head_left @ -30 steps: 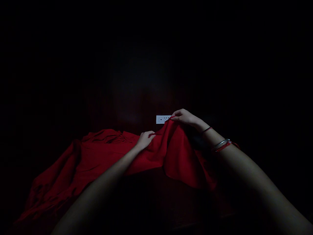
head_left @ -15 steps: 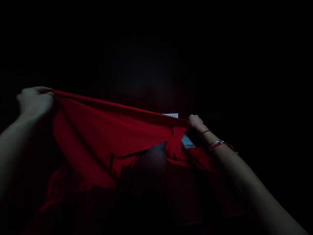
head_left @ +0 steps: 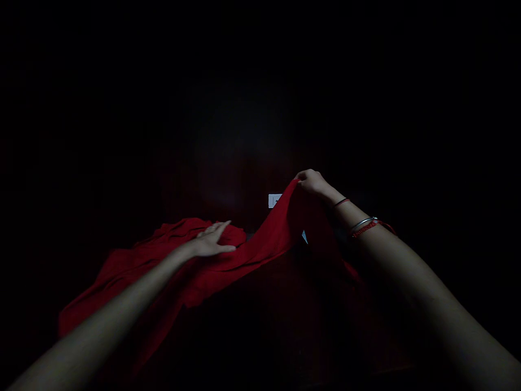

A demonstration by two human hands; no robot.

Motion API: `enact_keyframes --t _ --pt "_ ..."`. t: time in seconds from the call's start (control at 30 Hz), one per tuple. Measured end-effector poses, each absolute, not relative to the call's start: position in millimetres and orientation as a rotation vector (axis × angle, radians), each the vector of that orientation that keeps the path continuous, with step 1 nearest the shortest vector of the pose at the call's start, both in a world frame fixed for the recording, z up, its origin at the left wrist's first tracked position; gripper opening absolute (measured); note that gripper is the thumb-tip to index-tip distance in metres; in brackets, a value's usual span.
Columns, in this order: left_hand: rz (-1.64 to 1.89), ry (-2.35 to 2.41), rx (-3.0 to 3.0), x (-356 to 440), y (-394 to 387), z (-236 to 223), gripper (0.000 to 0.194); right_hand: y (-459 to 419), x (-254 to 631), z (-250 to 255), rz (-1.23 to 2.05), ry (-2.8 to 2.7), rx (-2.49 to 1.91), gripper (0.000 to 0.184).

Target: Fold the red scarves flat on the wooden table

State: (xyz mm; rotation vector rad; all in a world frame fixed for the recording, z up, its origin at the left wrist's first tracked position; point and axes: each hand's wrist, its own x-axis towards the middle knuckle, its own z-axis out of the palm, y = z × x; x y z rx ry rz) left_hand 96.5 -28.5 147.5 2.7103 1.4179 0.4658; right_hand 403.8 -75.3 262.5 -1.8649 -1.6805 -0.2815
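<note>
Showing one wide, matte red length of woven-looking cloth (head_left: pixel 240 266), lying in loose folds toward 8 o'clock of the view's centre and sloping up to a peak between 2 and 3 o'clock. Is being gripped at that peak, pinched between thumb and curled fingers of the bare right hand (head_left: pixel 312 181); is draping from there into shadow toward 4 o'clock. Is being overlaid toward 8 o'clock by the bare left hand (head_left: pixel 211 243), spreading its fingers palm down and gripping nothing; whether pressing on the folds or hovering just above, impossible to tell.

Judging by the thin edge and easy folds, is probably handling as light, soft and limp, sagging wherever lacking support; is appearing neither stiff nor fragile, perhaps slipping a little where layering over itself. Is probably best being held by the upper edge at two well-separated points, avoiding mid-span, where likely bunching.

Counting: one red cloth; two hands; one white rectangular plate with small dark marks (head_left: pixel 274 201), perhaps a socket, showing partly behind the cloth just off centre toward 3 o'clock; one pale-blue sliver (head_left: pixel 305 237) toward 4 o'clock, too small for identifying; above the right hand, one thin dark cord (head_left: pixel 342 202), one smooth silver-coloured bangle (head_left: pixel 363 222) and one braided red bracelet (head_left: pixel 363 230).
</note>
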Motion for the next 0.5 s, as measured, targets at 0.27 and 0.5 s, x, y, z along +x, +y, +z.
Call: enact_keyframes --t 0.27,0.5 --pt "0.920 1.262 2.517 174.5 -15.8 98.3 0.028 -88.3 443.6 247.4 -0.373 -1.731 -1.878 0.021" --pt "1.346 1.682 2.336 62.6 6.8 225.6 0.037 -103.4 476.9 210.3 -0.413 -2.124 -2.284 0.018"
